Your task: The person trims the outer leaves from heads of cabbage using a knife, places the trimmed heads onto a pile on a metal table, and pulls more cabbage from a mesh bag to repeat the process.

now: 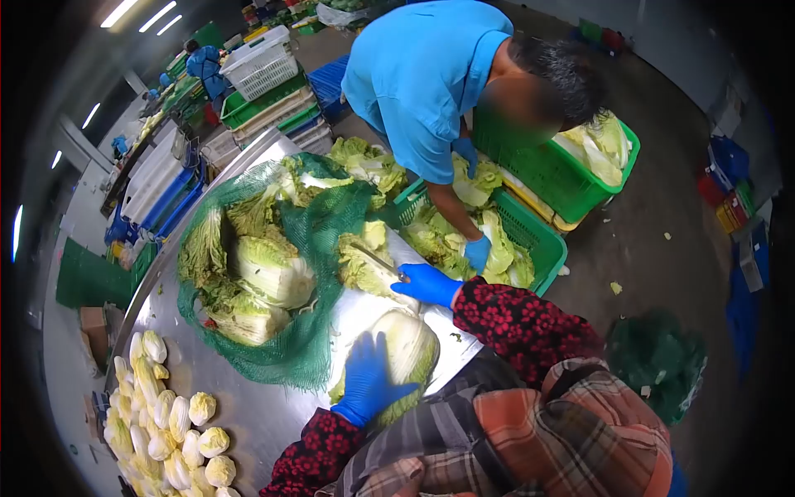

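My left hand [368,381], in a blue glove, lies with fingers spread on a large napa cabbage [407,348] at the table's near edge. My right hand [429,286], also gloved in blue, is closed around what looks like a knife [383,263]. Its thin blade points to the upper left, over loose cabbage leaves [364,269]; the handle is mostly hidden in my fingers. Left of my hands, a green mesh sack [290,356] lies spread open under several untrimmed napa cabbages [273,273].
Small trimmed cabbages [170,422] are piled on the metal table [257,406] at lower left. Across from me, a person in a blue shirt [422,74] reaches into a green crate [546,248] of leaves. Another green crate [592,178] and stacked crates [265,70] stand behind.
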Demonstrator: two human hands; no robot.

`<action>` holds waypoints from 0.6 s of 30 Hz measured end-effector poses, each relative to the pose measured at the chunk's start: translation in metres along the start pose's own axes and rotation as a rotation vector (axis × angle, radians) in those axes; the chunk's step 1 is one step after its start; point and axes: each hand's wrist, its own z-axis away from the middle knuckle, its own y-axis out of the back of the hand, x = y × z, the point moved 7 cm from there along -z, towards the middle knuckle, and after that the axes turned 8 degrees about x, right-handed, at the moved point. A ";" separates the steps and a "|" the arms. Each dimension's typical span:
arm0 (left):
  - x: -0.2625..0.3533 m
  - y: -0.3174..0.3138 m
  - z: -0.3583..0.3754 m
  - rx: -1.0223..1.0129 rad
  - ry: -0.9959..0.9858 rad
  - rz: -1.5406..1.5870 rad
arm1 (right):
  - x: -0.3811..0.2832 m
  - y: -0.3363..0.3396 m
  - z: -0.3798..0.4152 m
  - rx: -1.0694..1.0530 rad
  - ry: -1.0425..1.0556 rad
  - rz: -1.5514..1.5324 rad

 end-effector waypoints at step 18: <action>-0.074 0.013 -0.032 0.097 0.260 0.053 | -0.020 -0.029 0.088 0.021 -0.040 -0.207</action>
